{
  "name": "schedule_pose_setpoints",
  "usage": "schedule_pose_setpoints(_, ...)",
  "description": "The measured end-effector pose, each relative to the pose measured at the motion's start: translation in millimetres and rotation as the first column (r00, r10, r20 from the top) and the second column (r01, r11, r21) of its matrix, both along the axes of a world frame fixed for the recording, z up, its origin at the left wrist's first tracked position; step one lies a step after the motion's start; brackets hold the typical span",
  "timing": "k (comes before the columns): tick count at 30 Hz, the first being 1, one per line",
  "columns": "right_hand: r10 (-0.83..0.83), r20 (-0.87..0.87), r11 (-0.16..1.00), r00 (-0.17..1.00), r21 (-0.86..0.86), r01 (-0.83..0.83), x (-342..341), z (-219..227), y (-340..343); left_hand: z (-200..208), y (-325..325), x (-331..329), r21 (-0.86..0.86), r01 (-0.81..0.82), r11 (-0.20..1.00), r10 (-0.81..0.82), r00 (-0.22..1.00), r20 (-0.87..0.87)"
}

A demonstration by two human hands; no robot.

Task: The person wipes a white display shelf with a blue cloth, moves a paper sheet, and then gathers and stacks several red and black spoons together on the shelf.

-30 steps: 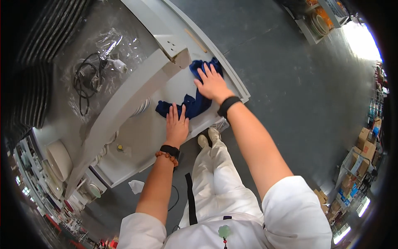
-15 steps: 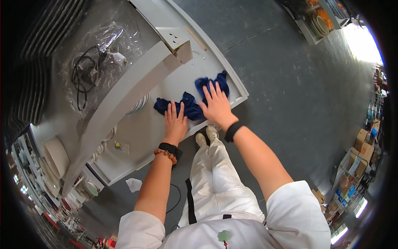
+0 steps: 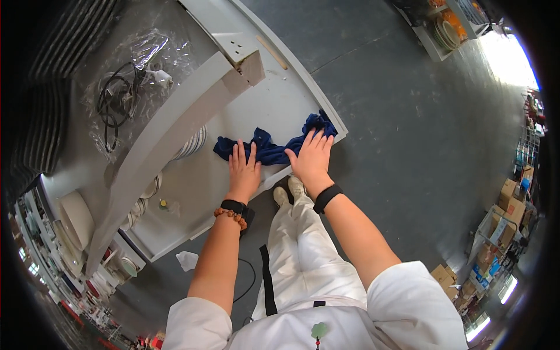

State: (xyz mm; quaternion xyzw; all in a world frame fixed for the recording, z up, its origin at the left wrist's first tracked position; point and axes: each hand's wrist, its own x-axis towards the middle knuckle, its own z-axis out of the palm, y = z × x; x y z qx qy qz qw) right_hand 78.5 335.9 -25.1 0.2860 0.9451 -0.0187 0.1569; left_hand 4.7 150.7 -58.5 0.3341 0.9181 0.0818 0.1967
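Observation:
A crumpled dark blue cloth [image 3: 273,155] lies across the near right corner of a white shelf board [image 3: 280,99]. My left hand [image 3: 243,170] rests flat on the cloth's left part, fingers stretched out. On its right part, close to the board's corner, my right hand [image 3: 311,157] presses down with spread fingers and the thumb apart. Neither hand is closed round the cloth. Part of the cloth is hidden beneath both palms.
A grey-white upright post [image 3: 169,116] rises left of my hands. Behind it are stacked plates [image 3: 192,144] and a clear plastic bag [image 3: 157,49] with a black cable [image 3: 104,111]. A thin wooden strip [image 3: 272,51] lies near the far edge. Cardboard boxes [image 3: 510,207] stand at right.
My right hand has moved toward the near right corner, nearer to me, and the cloth's right part has shifted and bunched there. My left hand has barely moved.

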Motion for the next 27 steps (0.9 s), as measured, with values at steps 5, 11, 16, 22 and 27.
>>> schedule_pose_setpoints(5, -0.245, -0.026, 0.969, 0.969, 0.017, 0.245, -50.0, -4.9, 7.0, 2.0, 5.7, 0.4, 0.030, 0.010, 0.999, -0.010, 1.000, 0.030)
schedule_pose_setpoints(11, -0.086, -0.373, 0.996, 0.924, -0.031, 0.080, -40.0, -17.3, 1.9, 0.2, -2.3, 3.2, 0.027, -0.021, 0.999, 0.020, 0.999, 0.037)
schedule_pose_setpoints(16, 0.024, -0.559, 0.983, 0.829, -0.138, -0.122, -81.9, -30.9, 46.6, -5.1, 6.6, -0.5, 0.069, -0.004, 0.998, 0.002, 0.999, 0.034)
schedule_pose_setpoints(22, -0.153, -0.094, 0.985, 0.984, -0.099, 0.144, -40.6, -0.3, 3.7, -6.5, -8.3, -1.0, 0.040, -0.011, 0.999, 0.009, 1.000, 0.027)
schedule_pose_setpoints(27, -0.062, -0.047, 0.997, 0.997, 0.050, 0.065, -14.4, -6.0, 4.5, -2.7, -2.4, -2.4, 0.033, 0.035, 0.999, -0.036, 0.999, 0.039)
